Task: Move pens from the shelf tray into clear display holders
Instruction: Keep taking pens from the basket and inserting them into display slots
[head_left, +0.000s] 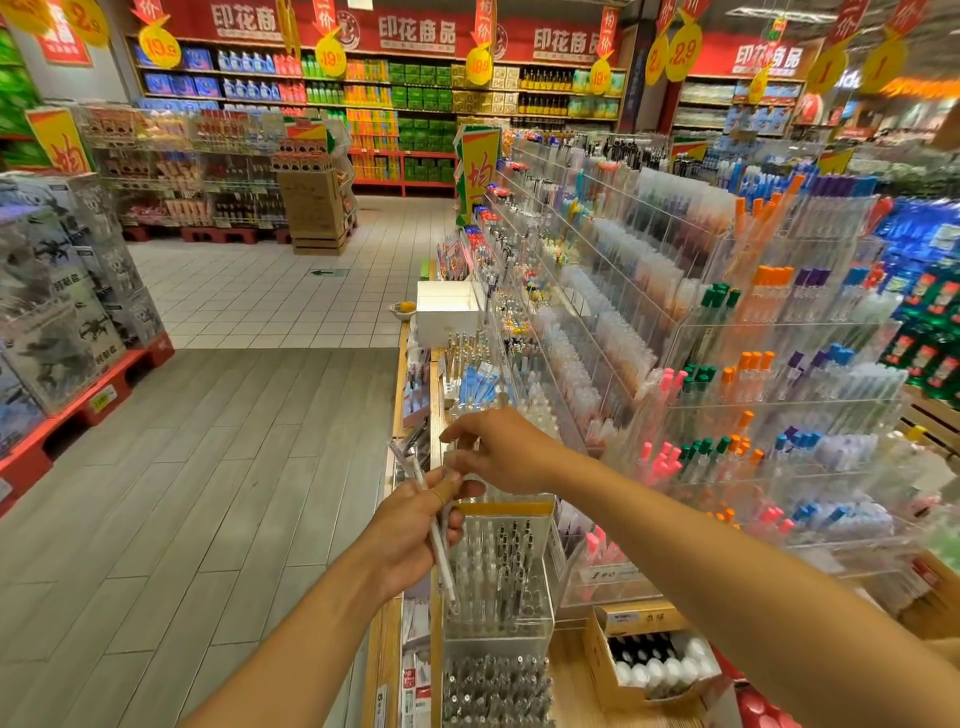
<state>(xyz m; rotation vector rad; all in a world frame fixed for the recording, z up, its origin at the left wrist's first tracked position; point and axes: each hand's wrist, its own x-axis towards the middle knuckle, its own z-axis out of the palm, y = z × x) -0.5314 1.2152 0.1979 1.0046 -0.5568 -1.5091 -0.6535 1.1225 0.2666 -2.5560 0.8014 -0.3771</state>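
While nearest the camera a clear display holder (493, 577) stands on the wooden shelf (576, 686), packed with upright pens, holding a small bundle of white pens (439, 545) at its left wall. Gripped in the left hand (410, 535), fingers and thumb curled round the barrels about mid-length, a tan wrap on one finger. Slanting down-right, lower tips just at the holder's near-left corner, upper ends poking up past the knuckles. Judged light and stiff, smooth plastic, likely slippery in a bunch and apt to fan or slide out. Best taken mid-barrel for carrying, then by the upper end, one at a time, to drop tip-first into a slot. Not fragile by the look of it, though tips and clips could snag on neighbours already standing.

Just beyond, right hand (501, 452) reaching over from the right, fingertips pinched together at the top ends of the bundle. Whether clamped on a single pen or merely touching: cannot tell, too blurred.

Slim, white-bodied, thin as straws, all alike; caps or markings too small to read.

Near right, an open cardboard box (649, 660) of black-and-white capped items. Farther along the shelf, a white box (447, 312). Right, tiered acrylic racks (753, 364) of pink, green, orange, purple and blue pens. Far off, red shelving with bottles.
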